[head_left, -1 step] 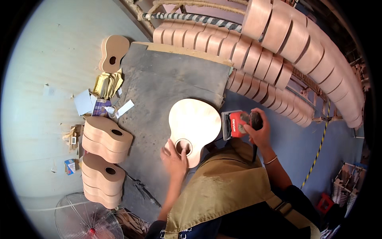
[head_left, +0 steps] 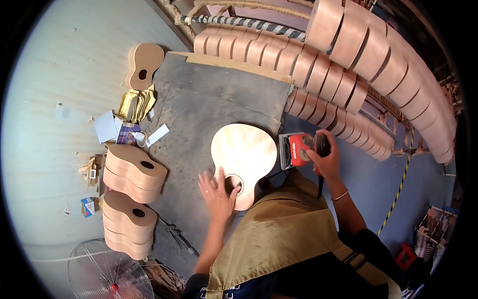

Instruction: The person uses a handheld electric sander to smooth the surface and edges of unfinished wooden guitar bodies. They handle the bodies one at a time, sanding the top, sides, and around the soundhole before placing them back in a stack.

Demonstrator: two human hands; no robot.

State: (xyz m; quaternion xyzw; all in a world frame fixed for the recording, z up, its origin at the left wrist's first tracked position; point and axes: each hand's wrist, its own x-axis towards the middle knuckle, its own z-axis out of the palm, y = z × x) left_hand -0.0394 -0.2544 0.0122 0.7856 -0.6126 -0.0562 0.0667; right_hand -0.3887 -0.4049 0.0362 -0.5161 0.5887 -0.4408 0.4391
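Note:
A pale wooden ukulele or small guitar body (head_left: pixel 242 149) lies on the grey bench, its round sound hole toward me. My left hand (head_left: pixel 218 195) rests over its lower left edge beside the sound hole, fingers spread apart and not gripping. My right hand (head_left: pixel 325 158) is wrapped round the black grip of a red electric sander (head_left: pixel 299 149). The sander is held off the right side of the body, apart from it, its flat pad turned toward the wood. A cord hangs below my right hand.
Stacked bodies (head_left: pixel 130 172) stand along the bench's left side, near a packet of yellow sheets (head_left: pixel 135 104) and a single body (head_left: pixel 144 64). A black tool (head_left: pixel 180 238) lies near a wire fan (head_left: pixel 112 274). Racks of curved bodies (head_left: pixel 318 74) fill the far right.
My left thumb has come out of the sound hole to its rim, and the fingers have spread and lifted slightly. The sander has turned and shifted a little.

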